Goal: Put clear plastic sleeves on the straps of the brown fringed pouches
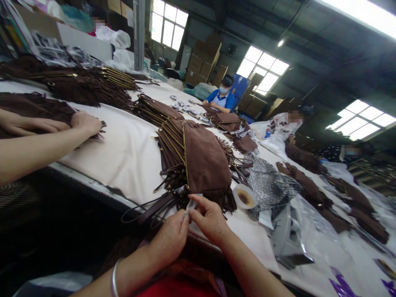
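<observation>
Close to the table's near edge, my left hand (169,234), a silver bangle on its wrist, pinches a small clear plastic piece (192,204). My right hand (210,218) grips the same piece between thumb and fingers; whether it is tape or film I cannot tell. Just beyond my fingertips lies a brown fringed bag (206,159) with a gold zipper, topping a fanned row of similar bags (170,144). Dark straps (154,208) and a thin cord loop hang by the table edge, left of my hands.
A tape roll (245,196) and a grey tape dispenser (289,237) stand to the right, beside a black-and-white patterned cloth (274,185). At the left, another person's arms (46,144) rest on brown fringed material. More brown bags (309,185) lie farther right; co-workers sit across the table.
</observation>
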Demonstrator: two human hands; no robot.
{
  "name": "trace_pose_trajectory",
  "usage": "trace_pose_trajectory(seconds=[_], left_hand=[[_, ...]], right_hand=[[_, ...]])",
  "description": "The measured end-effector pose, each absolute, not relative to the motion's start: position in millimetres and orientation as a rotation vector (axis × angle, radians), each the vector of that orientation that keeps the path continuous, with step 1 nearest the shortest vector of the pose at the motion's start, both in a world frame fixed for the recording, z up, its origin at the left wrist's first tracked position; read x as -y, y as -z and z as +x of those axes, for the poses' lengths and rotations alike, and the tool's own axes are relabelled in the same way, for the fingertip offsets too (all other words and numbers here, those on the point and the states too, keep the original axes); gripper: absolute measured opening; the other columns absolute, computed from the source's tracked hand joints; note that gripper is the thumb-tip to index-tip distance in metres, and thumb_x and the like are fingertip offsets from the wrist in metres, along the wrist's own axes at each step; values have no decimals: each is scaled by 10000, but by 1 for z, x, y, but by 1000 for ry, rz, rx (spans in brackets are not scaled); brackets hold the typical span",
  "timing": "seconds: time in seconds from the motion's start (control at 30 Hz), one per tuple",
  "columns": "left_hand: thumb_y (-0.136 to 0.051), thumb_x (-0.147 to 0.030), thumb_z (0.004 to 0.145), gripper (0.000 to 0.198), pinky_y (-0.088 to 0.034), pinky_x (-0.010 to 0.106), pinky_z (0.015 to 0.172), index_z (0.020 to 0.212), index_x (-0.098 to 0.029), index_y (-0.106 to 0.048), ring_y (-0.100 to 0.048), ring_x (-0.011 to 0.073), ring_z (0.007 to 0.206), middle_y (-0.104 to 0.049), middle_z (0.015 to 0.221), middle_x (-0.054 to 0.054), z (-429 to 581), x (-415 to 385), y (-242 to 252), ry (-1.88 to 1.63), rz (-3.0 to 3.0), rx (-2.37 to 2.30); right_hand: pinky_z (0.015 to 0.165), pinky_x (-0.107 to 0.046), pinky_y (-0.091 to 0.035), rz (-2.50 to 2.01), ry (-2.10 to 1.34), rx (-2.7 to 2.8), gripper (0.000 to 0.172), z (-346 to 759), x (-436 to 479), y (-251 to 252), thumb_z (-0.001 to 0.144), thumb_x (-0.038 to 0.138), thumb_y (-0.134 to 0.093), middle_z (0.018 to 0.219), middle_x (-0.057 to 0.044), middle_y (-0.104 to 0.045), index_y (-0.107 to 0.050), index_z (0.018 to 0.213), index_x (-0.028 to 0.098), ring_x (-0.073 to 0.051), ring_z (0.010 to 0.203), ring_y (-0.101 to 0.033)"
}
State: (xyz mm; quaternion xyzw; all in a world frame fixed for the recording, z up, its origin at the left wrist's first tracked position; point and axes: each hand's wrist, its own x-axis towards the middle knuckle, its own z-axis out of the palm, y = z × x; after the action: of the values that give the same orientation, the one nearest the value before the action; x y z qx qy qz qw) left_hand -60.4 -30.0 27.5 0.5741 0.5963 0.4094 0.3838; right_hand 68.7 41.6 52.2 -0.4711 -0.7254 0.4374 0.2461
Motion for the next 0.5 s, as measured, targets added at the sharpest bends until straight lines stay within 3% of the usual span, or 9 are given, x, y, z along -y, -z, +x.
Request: trace_pose_trajectory(seconds=[0.2, 0.33, 0.5], left_hand=[[-283, -327, 958, 326, -424, 345, 688, 820, -192, -546, -585, 225, 751, -625, 795, 77, -62, 30, -26, -1034, 1426, -1516], [-296, -331, 956, 321, -401, 329, 659, 800, -195, -542, -576, 218, 720, -624, 771, 64, -62, 30, -30, -1026, 1408, -1514], [-295, -336, 960, 338, -410, 320, 687, 820, -195, -569, -586, 217, 756, -646, 805, 60, -61, 29, -33, -1066, 1398, -1459]], right_hand=[[516, -224, -358, -1152, -1492, 1731, 417, 70, -40, -46, 803, 386, -640, 599, 35, -526, -645, 1153, 159, -95, 530, -429], [463, -214, -301, -1012, -1705, 1596, 491, 75, -40, -45, 848, 511, -586, 572, 49, -474, -602, 1203, 172, -78, 475, -379], [486, -218, -306, -966, -1773, 1543, 481, 77, -37, -47, 843, 435, -616, 596, 43, -504, -562, 1246, 177, -87, 510, -416]])
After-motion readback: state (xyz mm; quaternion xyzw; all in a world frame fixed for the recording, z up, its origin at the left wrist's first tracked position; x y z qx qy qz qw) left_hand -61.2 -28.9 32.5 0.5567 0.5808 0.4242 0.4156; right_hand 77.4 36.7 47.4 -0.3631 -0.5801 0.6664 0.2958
